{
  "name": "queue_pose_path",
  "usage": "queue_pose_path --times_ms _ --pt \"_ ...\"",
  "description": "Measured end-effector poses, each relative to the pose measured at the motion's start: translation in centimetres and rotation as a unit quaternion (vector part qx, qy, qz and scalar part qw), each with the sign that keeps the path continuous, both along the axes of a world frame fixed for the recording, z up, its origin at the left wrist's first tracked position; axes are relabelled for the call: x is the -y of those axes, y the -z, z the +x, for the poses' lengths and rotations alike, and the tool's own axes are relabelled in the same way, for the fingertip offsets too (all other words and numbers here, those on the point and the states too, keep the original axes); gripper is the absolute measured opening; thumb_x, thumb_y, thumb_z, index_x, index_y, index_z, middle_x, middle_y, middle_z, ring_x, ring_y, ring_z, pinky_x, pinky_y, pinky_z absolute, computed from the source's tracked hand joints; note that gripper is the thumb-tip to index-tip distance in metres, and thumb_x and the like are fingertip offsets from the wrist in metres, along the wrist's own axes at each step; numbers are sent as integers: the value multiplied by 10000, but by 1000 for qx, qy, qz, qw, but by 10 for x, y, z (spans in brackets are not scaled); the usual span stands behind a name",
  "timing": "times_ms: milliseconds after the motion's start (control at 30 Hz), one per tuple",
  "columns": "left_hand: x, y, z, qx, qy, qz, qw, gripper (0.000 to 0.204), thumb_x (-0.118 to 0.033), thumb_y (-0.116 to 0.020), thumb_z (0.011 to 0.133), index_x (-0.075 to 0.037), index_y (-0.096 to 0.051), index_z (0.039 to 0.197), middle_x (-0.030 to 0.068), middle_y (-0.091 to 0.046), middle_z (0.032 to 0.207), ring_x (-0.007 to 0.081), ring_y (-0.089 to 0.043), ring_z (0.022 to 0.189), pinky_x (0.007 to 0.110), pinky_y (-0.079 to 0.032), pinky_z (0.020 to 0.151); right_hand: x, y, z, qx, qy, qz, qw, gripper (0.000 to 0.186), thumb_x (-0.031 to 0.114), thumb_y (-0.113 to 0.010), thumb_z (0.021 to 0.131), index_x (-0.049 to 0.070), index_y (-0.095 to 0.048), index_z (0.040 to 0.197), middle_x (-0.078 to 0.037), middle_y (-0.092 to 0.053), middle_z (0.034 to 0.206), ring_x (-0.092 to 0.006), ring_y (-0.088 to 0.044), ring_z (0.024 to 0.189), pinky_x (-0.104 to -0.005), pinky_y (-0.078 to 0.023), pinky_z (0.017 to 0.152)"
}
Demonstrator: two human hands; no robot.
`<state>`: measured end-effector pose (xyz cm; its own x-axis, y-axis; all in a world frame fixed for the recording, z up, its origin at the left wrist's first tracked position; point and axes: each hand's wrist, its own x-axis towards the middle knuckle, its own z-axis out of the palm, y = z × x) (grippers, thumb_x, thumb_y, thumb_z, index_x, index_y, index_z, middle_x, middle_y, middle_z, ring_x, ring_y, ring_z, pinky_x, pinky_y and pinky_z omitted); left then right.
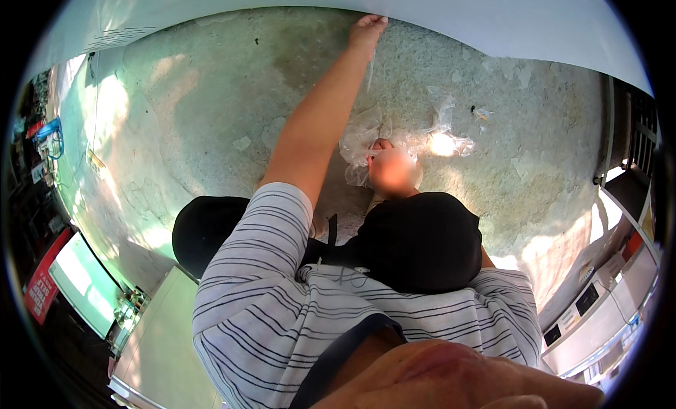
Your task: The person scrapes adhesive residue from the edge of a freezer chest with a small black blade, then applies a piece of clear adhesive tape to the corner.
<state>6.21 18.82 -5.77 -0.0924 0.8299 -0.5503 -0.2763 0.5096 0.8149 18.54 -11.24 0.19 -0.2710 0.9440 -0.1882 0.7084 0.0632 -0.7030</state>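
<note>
My left arm reaches far forward. Its hand point(367, 32) is closed in a pinch at the lower edge of a large white panel point(422, 11), and a thin strip of clear plastic film point(371, 72) hangs below it. Nearer to me, between my knees, my right hand point(387, 162) is partly blurred, its visible fingers curled into the crumpled clear plastic film point(360, 136). My right knee, in black, hides most of the right forearm. More of the loose film point(442, 110) spreads over the concrete floor to the right of that hand.
The rough concrete floor point(211, 113) carries patches of sunlight. A pale flat-topped cabinet point(165, 338) stands at lower left, by a red sign point(46, 289). At right are a dark metal frame point(611, 127) and a white appliance point(598, 303). A small scrap point(482, 114) lies near the film.
</note>
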Motion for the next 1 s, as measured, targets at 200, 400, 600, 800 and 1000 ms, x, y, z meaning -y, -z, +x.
queue_pose_path --times_ms 200,400,600,800,1000 --pt "3 2 3 2 -22 19 1000 243 -379 -824 876 -232 -715 1037 -103 -649 889 80 -532 833 318 -394 739 5 23 4 11 -33 78 996 259 217 -734 872 70 -671 1076 -102 -627 1169 -338 -688 870 -450 -584 640" --pt "-1 17 -6 -17 -115 -25 993 162 -279 -772 902 -213 -721 1041 -78 -676 923 105 -546 835 331 -404 657 9 34 6 14 -30 90 995 283 236 -736 859 107 -667 1101 -89 -609 1186 -330 -696 827 -451 -590 640" --pt "10 60 -42 -64 -249 -14 966 87 -254 -689 971 -191 -719 1022 -62 -683 951 117 -544 780 311 -401 599 10 27 6 7 -44 71 997 267 242 -731 871 107 -680 1095 -76 -605 1185 -316 -700 831 -449 -595 643" --pt "41 -21 -38 -60 -19 -40 997 160 -308 -649 1004 -157 -700 1027 -65 -668 940 81 -528 785 273 -401 614 1 11 9 -7 -46 34 998 236 223 -727 911 62 -695 1081 -97 -652 1184 -347 -700 898 -437 -593 704" --pt "71 -43 -36 -138 78 73 985 151 -226 -645 941 -156 -741 1035 -81 -648 958 40 -502 835 252 -395 676 -24 -57 21 -40 10 25 999 251 236 -716 941 54 -721 1113 -113 -671 1186 -338 -710 923 -428 -588 754"
